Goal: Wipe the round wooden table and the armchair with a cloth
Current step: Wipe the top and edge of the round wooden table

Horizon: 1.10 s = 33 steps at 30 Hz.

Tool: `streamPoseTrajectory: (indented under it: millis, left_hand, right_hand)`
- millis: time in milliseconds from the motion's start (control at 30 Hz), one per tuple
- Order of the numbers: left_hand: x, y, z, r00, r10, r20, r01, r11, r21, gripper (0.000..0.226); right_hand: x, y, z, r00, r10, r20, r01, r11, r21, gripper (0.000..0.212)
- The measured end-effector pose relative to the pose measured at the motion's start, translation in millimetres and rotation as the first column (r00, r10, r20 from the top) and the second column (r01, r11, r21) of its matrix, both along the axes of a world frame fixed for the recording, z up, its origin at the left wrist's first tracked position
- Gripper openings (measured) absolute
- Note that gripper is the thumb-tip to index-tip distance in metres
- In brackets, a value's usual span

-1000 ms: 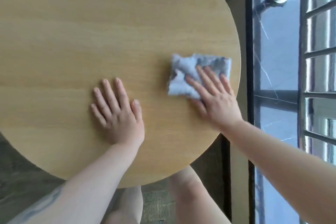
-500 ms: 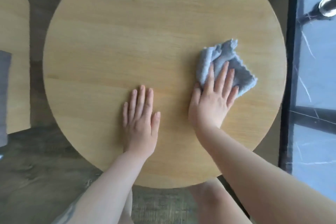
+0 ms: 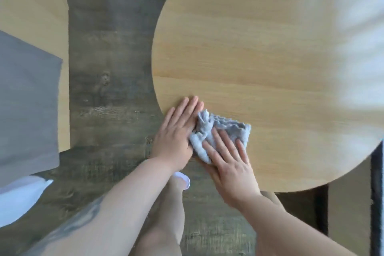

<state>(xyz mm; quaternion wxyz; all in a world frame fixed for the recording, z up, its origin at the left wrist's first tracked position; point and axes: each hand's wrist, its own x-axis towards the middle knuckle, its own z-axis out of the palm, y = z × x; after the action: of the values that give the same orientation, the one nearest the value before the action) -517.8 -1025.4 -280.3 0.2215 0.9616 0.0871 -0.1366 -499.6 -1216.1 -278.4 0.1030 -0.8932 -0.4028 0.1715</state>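
Pressing flat on a crumpled grey cloth (image 3: 218, 133), the right hand (image 3: 230, 164) lies palm down with its fingers straight and spread; nothing is curled round the fabric.

Item: cloth. Position: on the round wooden table (image 3: 270, 58), near its lower left edge. Bunched and folded on its left side, flatter toward its right corner. The right hand's fingers cover the near part of it; the far edge and right corner show beyond the fingertips. The bunched left end lies between the two hands.

Item: left hand (image 3: 176, 131). Position: at the table's left rim, palm down, fingers straight and close together, pointing up and to the right. Its thumb side touches the bunched end of the cloth; whether any finger catches the fabric cannot be told. The heel of the hand overhangs the table edge.

Item: table. Light wood grain, a bright glare washing out its right side.

Item: floor (image 3: 108, 58). Dark wood-look planks, left of and below the table.

Item: grey fabric panel (image 3: 27, 100), far left, against a pale wooden surface (image 3: 31, 2).

Item: person's bare legs (image 3: 166, 224), below the table between the forearms.
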Motion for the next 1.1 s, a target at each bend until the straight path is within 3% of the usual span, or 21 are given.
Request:
streamPoseTrajectory:
  millis: [67,100,133,200,233,267,367,433,500,567,600,633,667,767,833,867,933,967,1000,1033,1100]
  left_hand:
    - [2.8,27.5,0.8,0.995,-0.1,0.029,0.1,0.995,-0.017,0.058]
    - [5.5,40.3,1.8,0.994,-0.103,0.041,0.104,0.994,-0.02,0.057]
    - [10.1,51.0,2.6,0.996,-0.074,0.056,0.077,0.996,-0.052,0.058]
    - [21.8,62.3,5.6,0.998,0.031,0.056,-0.021,0.985,-0.172,0.063]
    - [27.0,63.7,6.7,0.997,0.069,0.046,-0.058,0.974,-0.218,0.065]
    - [31.9,63.8,7.9,0.995,0.095,0.035,-0.084,0.966,-0.246,0.066]
    - [46.8,68.8,10.1,0.991,0.128,-0.033,-0.132,0.957,-0.258,0.065]
    - [55.0,75.5,9.6,0.999,0.03,-0.042,-0.038,0.98,-0.193,0.069]
    - [63.6,81.1,9.6,0.998,-0.061,-0.031,0.056,0.988,-0.146,0.077]
    - [74.9,83.7,9.6,0.995,-0.087,-0.059,0.077,0.985,-0.154,0.08]
    - [80.6,85.4,11.2,0.994,-0.085,-0.07,0.073,0.984,-0.164,0.079]
    - [87.6,89.1,13.0,0.995,-0.064,-0.072,0.052,0.985,-0.163,0.077]
    - [96.8,95.1,13.4,0.997,-0.027,-0.071,0.017,0.989,-0.145,0.075]
    - [130.4,118.6,6.5,0.998,-0.045,-0.052,0.045,0.999,-0.015,0.075]
    - [146.6,126.1,1.9,0.988,-0.146,-0.053,0.147,0.989,0.022,0.077]
    - [153.2,127.2,-0.8,0.985,-0.162,-0.053,0.163,0.986,0.022,0.077]
    - [162.1,126.0,-5.0,0.988,-0.146,-0.051,0.148,0.989,0.03,0.075]
    - [165.1,124.1,-6.6,0.99,-0.133,-0.044,0.135,0.99,0.043,0.075]
    - [169.0,123.2,-7.6,0.992,-0.12,-0.031,0.122,0.991,0.054,0.074]
    - [173.8,124.2,-7.9,0.994,-0.111,-0.018,0.112,0.993,0.048,0.073]
    - [187.8,131.0,-8.6,0.992,-0.122,0.012,0.123,0.992,-0.007,0.071]
  right_hand:
    - [23.0,-12.4,0.6,0.991,0.135,-0.005,-0.135,0.99,-0.043,0.057]
    - [33.9,-5.6,-0.3,1.0,0.006,0.002,-0.006,0.998,-0.058,0.059]
    - [41.1,13.8,-2.2,0.966,-0.257,0.022,0.258,0.964,-0.064,0.06]
    - [36.4,86.7,-3.8,0.659,-0.751,0.045,0.752,0.657,-0.042,0.064]
    - [29.5,126.5,-0.7,0.573,-0.819,0.033,0.819,0.571,-0.061,0.066]
    - [19.2,155.6,0.3,0.6,-0.8,0.027,0.799,0.596,-0.076,0.067]
    - [-4.6,153.0,-5.0,0.89,-0.455,0.036,0.456,0.89,-0.029,0.066]
    - [0.4,114.0,-6.3,0.939,-0.333,0.083,0.337,0.941,-0.039,0.061]
    - [12.3,106.6,-9.6,0.824,-0.558,0.097,0.564,0.824,-0.055,0.06]
    - [25.6,154.7,-10.5,0.539,-0.836,0.104,0.842,0.539,-0.033,0.063]
    - [30.5,187.2,-9.4,0.486,-0.868,0.097,0.874,0.483,-0.055,0.067]
    - [32.0,216.0,-7.6,0.527,-0.845,0.087,0.849,0.522,-0.079,0.072]
    - [30.7,232.5,-6.5,0.631,-0.774,0.059,0.776,0.625,-0.085,0.075]
    - [25.5,190.0,-6.2,0.891,-0.452,0.044,0.452,0.892,-0.014,0.059]
    - [24.0,138.9,-5.8,0.922,-0.377,0.084,0.382,0.923,-0.049,0.054]
    - [27.5,126.7,-5.3,0.862,-0.5,0.079,0.505,0.861,-0.059,0.056]
    - [42.2,150.7,-5.3,0.523,-0.848,0.083,0.852,0.52,-0.06,0.061]
    - [47.1,181.6,-6.0,0.372,-0.925,0.078,0.928,0.369,-0.053,0.063]
    - [49.6,214.3,-4.9,0.351,-0.935,0.05,0.936,0.349,-0.051,0.063]
    - [46.5,240.2,-3.7,0.446,-0.895,0.027,0.895,0.445,-0.031,0.058]
    - [32.5,247.9,-4.7,0.739,-0.674,-0.015,0.674,0.739,0.012,0.046]
